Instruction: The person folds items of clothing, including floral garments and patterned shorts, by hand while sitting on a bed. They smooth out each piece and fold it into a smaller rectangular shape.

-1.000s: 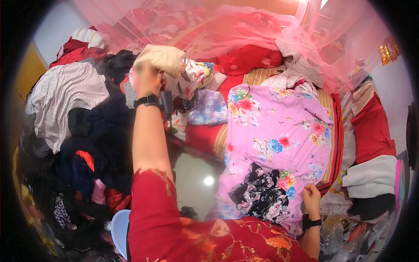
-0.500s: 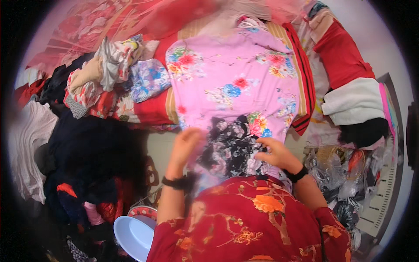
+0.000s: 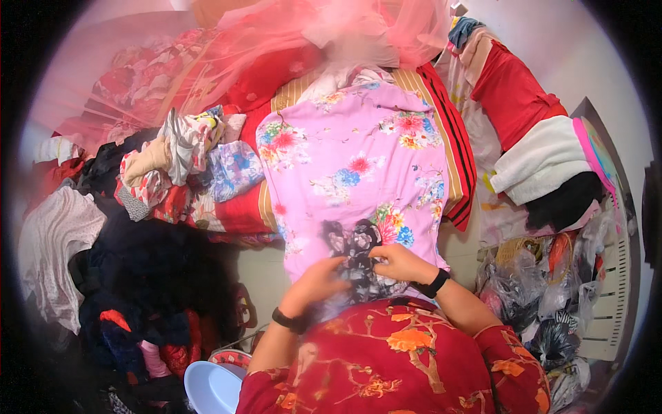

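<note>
A small black cloth with grey and pale pink flowers point(image 3: 358, 265) lies on the lower part of a pink floral cloth point(image 3: 338, 165), close in front of me. My right hand point(image 3: 401, 263) pinches its right edge between thumb and fingers. At the left edge is my left hand point(image 3: 316, 281), slightly blurred, its fingers apart and touching or nearly touching the fabric. The pink cloth is spread over the striped red and tan bed edge point(image 3: 455, 159) and hangs toward me.
Folded clothes point(image 3: 172, 159) are piled left on the bed. Dark clothing point(image 3: 152, 255) heaps below them, near a light blue basin point(image 3: 212, 388). At right are a white towel point(image 3: 545, 155), red cloth point(image 3: 514, 90) and plastic bags point(image 3: 517, 283). Pink netting point(image 3: 241, 41) hangs behind.
My hands have come closer together, and the black floral cloth is now narrower and gathered between them. The whole view has shifted, with the bed appearing lower.
</note>
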Motion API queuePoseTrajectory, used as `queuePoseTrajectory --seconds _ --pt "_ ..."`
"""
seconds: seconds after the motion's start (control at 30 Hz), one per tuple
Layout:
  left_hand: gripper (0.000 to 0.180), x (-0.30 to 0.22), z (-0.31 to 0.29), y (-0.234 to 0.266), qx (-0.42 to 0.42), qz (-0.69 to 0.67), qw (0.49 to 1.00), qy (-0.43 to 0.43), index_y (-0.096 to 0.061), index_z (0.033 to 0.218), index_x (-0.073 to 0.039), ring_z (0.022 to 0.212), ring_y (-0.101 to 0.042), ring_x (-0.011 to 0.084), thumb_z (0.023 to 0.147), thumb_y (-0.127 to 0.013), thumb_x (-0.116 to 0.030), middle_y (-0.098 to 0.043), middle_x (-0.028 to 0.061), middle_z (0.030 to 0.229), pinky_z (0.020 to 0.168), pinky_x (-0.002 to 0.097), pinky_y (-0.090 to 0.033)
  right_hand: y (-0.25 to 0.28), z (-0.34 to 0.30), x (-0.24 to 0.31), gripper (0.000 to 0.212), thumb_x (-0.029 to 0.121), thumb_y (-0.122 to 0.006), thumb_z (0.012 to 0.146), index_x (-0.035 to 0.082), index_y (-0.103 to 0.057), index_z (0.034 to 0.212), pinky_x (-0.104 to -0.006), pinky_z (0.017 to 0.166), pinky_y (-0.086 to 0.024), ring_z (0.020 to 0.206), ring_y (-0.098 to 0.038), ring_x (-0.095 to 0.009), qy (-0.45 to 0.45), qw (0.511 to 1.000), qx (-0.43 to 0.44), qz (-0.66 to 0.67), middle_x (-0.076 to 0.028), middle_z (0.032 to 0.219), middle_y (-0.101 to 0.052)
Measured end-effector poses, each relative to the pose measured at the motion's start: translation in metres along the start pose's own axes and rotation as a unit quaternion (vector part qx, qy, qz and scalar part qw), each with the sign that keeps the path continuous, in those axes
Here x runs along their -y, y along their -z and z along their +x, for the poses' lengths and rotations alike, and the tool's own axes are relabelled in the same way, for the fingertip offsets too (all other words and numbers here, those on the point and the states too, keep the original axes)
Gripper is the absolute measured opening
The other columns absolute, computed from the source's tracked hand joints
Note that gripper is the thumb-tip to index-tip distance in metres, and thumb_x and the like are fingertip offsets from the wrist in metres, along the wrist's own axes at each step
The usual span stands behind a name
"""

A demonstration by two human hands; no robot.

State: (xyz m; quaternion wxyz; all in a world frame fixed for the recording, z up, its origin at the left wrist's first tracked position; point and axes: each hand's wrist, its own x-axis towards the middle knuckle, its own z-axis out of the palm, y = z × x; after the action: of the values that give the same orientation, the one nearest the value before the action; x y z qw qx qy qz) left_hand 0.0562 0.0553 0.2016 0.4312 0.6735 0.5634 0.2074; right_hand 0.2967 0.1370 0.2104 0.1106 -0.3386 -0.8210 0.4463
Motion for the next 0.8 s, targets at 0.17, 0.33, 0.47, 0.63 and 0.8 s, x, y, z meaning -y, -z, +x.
queuePoseTrajectory --seconds 0.17,0.33,0.47,0.63,0.8 --pt "0.052 -0.021 0.007 0.019 0.072 -0.18 0.974 0.121 -0.051 0.125 -0.002 0.058 -0.054 0.0067 0.079 -0.072 -0.015 -0.062 0.0008 0.076 0.05 0.0232 -0.043 0.041 0.015 0.023 0.023 0.006 -0.058 0.077 0.002 -0.063 0.099 -0.025 0.063 -0.047 0.073 -0.058 -0.008 -0.108 0.967 0.012 0.23 -0.005 0.075 -0.062" --pt "0.042 -0.035 0.032 0.018 -0.042 -0.278 0.959 -0.032 -0.053 0.12 -0.003 0.064 -0.054 0.0069 0.081 -0.066 -0.011 -0.062 0.0004 0.08 0.054 0.0237 -0.044 0.055 0.052 0.026 0.021 -0.002 -0.055 0.078 -0.003 -0.062 0.098 -0.0215 0.068 -0.047 0.075 -0.058 -0.006 -0.027 0.916 -0.098 0.389 -0.001 0.084 -0.063" --pt "0.041 -0.062 0.063 0.053 -0.162 -0.282 0.945 0.024 -0.05 0.12 -0.001 0.067 -0.058 0.0097 0.081 -0.062 -0.007 -0.063 0.0021 0.085 0.057 0.024 -0.05 0.087 0.083 0.067 0.023 -0.001 -0.057 0.079 -0.002 -0.06 0.102 -0.0219 0.071 -0.045 0.08 -0.056 -0.007 0.049 0.903 -0.191 0.383 -0.001 0.086 -0.062" --pt "0.024 -0.093 0.071 0.107 -0.263 -0.34 0.899 -0.088 -0.061 0.105 -0.001 0.078 -0.057 0.0095 0.082 -0.058 -0.004 -0.062 -0.0004 0.089 0.07 0.0249 -0.045 0.121 0.094 0.076 0.028 0.004 -0.061 0.082 0.0 -0.058 0.109 -0.023 0.075 -0.045 0.09 -0.055 -0.011 0.175 0.877 -0.442 0.07 -0.004 0.1 -0.06" --pt "0.029 -0.078 0.079 0.107 -0.275 -0.443 0.849 -0.082 -0.057 0.113 -0.003 0.092 -0.058 0.0131 0.084 -0.057 -0.004 -0.062 0.0034 0.104 0.081 0.0279 -0.045 0.107 0.087 0.072 0.038 0.013 -0.069 0.079 0.001 -0.057 0.113 -0.028 0.084 -0.043 0.102 -0.055 -0.014 0.106 0.924 -0.351 0.105 -0.006 0.107 -0.059"
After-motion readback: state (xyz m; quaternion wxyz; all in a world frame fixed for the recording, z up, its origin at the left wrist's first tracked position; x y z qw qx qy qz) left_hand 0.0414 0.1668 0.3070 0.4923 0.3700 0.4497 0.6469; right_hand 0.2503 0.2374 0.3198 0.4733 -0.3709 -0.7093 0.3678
